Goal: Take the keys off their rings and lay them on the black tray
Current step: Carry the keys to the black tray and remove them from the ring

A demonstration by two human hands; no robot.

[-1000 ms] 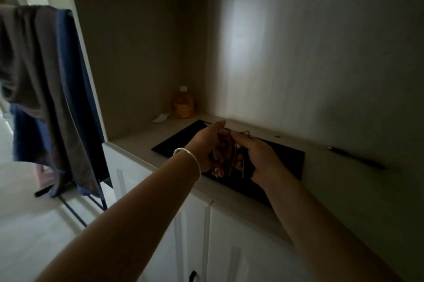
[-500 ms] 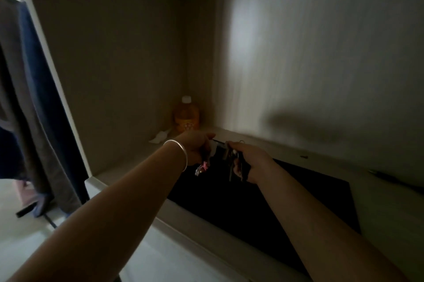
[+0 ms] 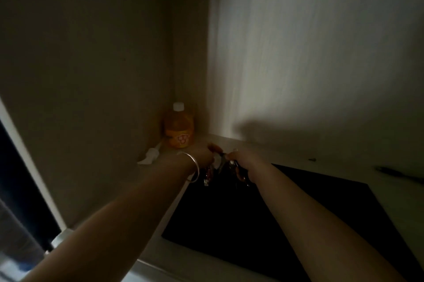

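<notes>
Since the earlier frame the view has closed in on the niche: both hands now sit higher, over the far left corner of the black tray (image 3: 263, 217). The left hand (image 3: 203, 159) and right hand (image 3: 246, 162) each pinch the bunch of keys (image 3: 220, 165) hanging between them, near the orange bottle (image 3: 179, 129) on the tabletop (image 3: 231, 141).

Both forearms are bare, with a thin silver bangle (image 3: 193, 168) circling the left wrist.
</notes>
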